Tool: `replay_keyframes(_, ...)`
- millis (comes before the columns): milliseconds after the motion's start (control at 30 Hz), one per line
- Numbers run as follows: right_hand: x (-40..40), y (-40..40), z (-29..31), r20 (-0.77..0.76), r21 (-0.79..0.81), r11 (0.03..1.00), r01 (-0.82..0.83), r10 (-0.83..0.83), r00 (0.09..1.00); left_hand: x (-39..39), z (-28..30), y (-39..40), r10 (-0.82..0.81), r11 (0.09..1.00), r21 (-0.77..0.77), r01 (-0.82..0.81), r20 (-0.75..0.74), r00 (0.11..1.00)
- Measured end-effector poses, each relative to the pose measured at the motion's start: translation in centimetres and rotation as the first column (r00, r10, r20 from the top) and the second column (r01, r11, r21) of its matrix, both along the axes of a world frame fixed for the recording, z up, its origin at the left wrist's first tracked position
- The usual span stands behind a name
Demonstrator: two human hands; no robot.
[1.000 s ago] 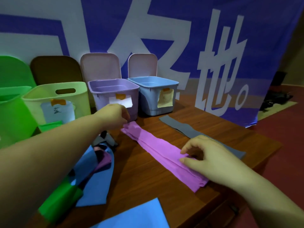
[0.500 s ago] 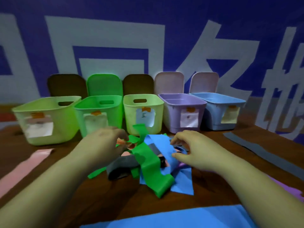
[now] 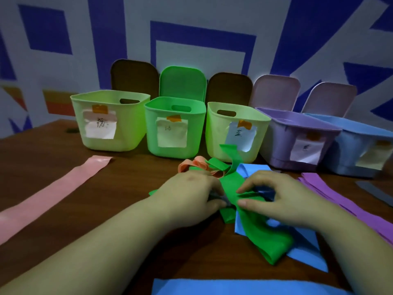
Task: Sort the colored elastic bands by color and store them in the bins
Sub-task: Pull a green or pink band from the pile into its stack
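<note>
Both hands work the tangled pile before the bins: left hand (image 3: 191,196) grips a grey band (image 3: 221,199), right hand (image 3: 276,196) pinches the green band (image 3: 251,226) lying across a blue band (image 3: 306,248).

Left arm: bare forearm runs in from the lower left, angled up toward the middle.
Left hand (image 3: 191,194): back of the hand up, knuckles forward, fingers curled under and closed on a green band (image 3: 251,218); fingertips mostly hidden.
Right arm: bare forearm enters from the lower right, slanting toward the middle.
Right hand (image 3: 276,196): back of the hand up, thumb and forefinger tips pinching the same band, other fingers bent above.
Spacing: the two hands lie close, thumbs almost meeting, band between.
</note>
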State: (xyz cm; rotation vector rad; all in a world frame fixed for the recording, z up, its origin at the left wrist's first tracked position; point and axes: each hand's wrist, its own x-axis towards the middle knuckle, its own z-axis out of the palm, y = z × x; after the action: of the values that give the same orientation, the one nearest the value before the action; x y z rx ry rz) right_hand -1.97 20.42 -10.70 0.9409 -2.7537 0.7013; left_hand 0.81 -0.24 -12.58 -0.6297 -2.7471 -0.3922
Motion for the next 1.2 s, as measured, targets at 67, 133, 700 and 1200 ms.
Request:
replay_keyframes(67, 0.3, 0.3, -0.1, 0.067, -0.006, 1.000, -0.024, 0.025, 0.997, 0.0, -0.3, 0.1, -0.023, 0.999, 0.025, 0.023, 0.000, 1.000)
replay_keyframes(133, 0.3, 0.6, -0.3, 0.088, -0.012, 1.000, -0.026, 0.027, 0.996, 0.2, -0.7, 0.3, -0.040, 0.999, 0.033, 0.039, 0.001, 0.999)
replay_keyframes(700, 1.9, 0.0, 0.9, 0.227, -0.778, 0.628, -0.023, 0.315, 0.922, 1.4, -0.5, 1.7, -0.091, 0.836, 0.545, 0.059, 0.032, 0.995)
replay_keyframes(1200, 0.6, 1.2, 1.1, 0.353, -0.826, 0.536, 0.175, 0.249, 0.902, 0.9, 0.9, 0.6, -0.236, 0.240, 0.967, -0.084, 0.142, 0.961)
